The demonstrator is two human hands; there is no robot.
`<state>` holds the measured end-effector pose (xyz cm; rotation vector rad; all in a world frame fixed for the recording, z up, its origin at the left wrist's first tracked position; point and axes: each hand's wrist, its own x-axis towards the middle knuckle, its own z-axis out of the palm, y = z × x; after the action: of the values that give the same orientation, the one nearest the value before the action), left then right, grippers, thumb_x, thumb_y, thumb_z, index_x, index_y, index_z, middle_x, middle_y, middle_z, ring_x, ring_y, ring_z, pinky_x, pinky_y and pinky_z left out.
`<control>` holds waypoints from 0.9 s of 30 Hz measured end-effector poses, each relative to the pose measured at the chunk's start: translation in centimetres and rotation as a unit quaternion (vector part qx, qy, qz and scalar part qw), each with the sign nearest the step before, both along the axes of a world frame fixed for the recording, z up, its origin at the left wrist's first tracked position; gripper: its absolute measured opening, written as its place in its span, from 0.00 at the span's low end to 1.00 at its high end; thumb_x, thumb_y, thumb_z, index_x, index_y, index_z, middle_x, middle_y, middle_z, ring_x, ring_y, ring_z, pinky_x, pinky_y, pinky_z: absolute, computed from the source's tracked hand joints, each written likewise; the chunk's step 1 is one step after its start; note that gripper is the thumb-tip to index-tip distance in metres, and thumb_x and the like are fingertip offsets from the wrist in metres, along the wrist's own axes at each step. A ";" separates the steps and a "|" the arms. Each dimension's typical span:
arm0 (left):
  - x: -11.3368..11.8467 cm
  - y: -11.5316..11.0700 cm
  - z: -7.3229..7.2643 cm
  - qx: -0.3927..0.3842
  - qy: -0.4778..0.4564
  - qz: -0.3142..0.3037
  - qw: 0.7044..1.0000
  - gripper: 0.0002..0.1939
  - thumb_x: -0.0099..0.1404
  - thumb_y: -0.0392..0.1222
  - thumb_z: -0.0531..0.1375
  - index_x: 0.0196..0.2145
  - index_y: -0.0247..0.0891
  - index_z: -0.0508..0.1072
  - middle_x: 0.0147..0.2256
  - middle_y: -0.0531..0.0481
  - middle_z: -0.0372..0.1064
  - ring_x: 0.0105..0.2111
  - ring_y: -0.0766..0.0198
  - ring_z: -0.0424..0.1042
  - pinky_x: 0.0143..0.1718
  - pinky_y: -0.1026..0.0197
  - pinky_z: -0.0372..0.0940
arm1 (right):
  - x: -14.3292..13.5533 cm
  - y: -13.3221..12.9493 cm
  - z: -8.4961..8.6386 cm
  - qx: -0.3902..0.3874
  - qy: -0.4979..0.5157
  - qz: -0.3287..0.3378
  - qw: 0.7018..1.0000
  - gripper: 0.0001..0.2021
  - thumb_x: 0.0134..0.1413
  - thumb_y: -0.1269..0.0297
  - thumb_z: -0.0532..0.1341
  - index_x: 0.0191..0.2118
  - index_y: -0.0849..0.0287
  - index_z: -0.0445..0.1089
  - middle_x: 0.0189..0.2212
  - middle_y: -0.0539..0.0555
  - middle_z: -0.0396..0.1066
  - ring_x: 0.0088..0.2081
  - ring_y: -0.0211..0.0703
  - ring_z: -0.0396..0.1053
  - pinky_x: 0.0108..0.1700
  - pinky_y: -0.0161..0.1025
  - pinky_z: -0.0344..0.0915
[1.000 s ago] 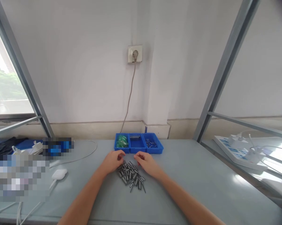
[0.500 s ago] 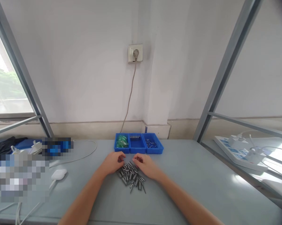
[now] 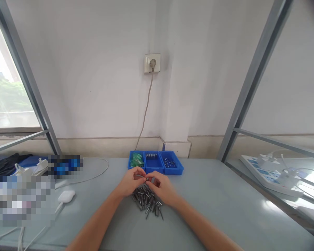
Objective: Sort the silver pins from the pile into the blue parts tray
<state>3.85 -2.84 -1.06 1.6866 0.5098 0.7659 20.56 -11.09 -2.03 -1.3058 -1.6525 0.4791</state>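
Observation:
My left hand and my right hand meet fingertip to fingertip above a pile of metal pins on the grey table. Between their pinched fingers is a small dark metal piece, too small to make out fully. Just behind the hands stand three joined blue bins. Green packets fill the left bin, a row of small silver parts lies at the back of the middle bin, and thin dark pins are scattered in the right one.
White cables and a white adapter lie on the left of the table. Dark cloth is at the far left. A power strip sits beyond the metal frame at right. A cord hangs from the wall socket.
Both hands have come together over the pile, with fingertips now pinched around a small metal piece. The view has shifted slightly.

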 end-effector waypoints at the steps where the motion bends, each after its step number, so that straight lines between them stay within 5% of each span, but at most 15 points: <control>1: 0.1 0.0 -0.1 -0.002 -0.001 0.002 1.000 0.12 0.58 0.43 0.64 0.37 0.36 0.68 0.38 0.48 0.69 0.35 0.64 0.71 0.37 0.62 0.66 | 0.0 0.1 0.0 0.006 -0.003 -0.007 1.000 0.12 0.56 0.58 0.59 0.42 0.55 0.74 0.31 0.52 0.69 0.25 0.38 0.61 0.29 0.36 0.60; 9: -0.1 -0.3 0.1 -0.013 -0.012 -0.005 1.000 0.16 0.57 0.40 0.63 0.44 0.38 0.68 0.57 0.44 0.59 0.35 0.68 0.70 0.35 0.63 0.66 | -0.1 -0.2 0.3 -0.038 0.026 0.019 0.999 0.11 0.57 0.58 0.58 0.43 0.55 0.73 0.35 0.53 0.70 0.30 0.40 0.63 0.33 0.38 0.61; 14: 0.1 0.3 0.0 -0.034 0.017 0.036 0.999 0.13 0.62 0.42 0.58 0.43 0.37 0.68 0.49 0.44 0.67 0.35 0.65 0.73 0.32 0.65 0.66 | 0.5 0.7 0.0 -0.059 0.143 0.003 0.988 0.13 0.52 0.55 0.62 0.40 0.58 0.71 0.30 0.51 0.69 0.28 0.39 0.62 0.31 0.38 0.59; 19: -0.3 1.7 -0.2 -0.010 0.044 0.143 0.989 0.11 0.65 0.45 0.52 0.41 0.37 0.67 0.40 0.47 0.69 0.28 0.68 0.72 0.23 0.68 0.59 | 2.3 0.6 1.3 -0.081 0.370 0.043 0.925 0.21 0.43 0.51 0.69 0.41 0.56 0.71 0.32 0.53 0.71 0.25 0.36 0.61 0.26 0.36 0.57; 23: -0.7 2.0 -0.1 0.039 0.055 0.168 0.984 0.13 0.64 0.47 0.51 0.40 0.37 0.69 0.37 0.47 0.69 0.27 0.67 0.70 0.24 0.67 0.58 | 3.1 -0.1 2.4 -0.055 0.399 0.076 0.912 0.17 0.43 0.50 0.68 0.39 0.52 0.71 0.42 0.55 0.71 0.26 0.36 0.59 0.28 0.38 0.60; 27: -0.6 1.7 -0.3 0.086 0.098 0.166 0.977 0.15 0.64 0.48 0.51 0.41 0.37 0.70 0.36 0.48 0.71 0.28 0.66 0.70 0.25 0.66 0.59 | 3.2 0.0 2.4 -0.062 0.403 0.070 0.911 0.20 0.41 0.48 0.70 0.39 0.53 0.72 0.38 0.56 0.72 0.26 0.36 0.59 0.29 0.38 0.60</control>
<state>3.20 -1.15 -1.35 1.8747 0.9016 0.9073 23.79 -11.06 0.35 -0.8818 -1.0204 1.0600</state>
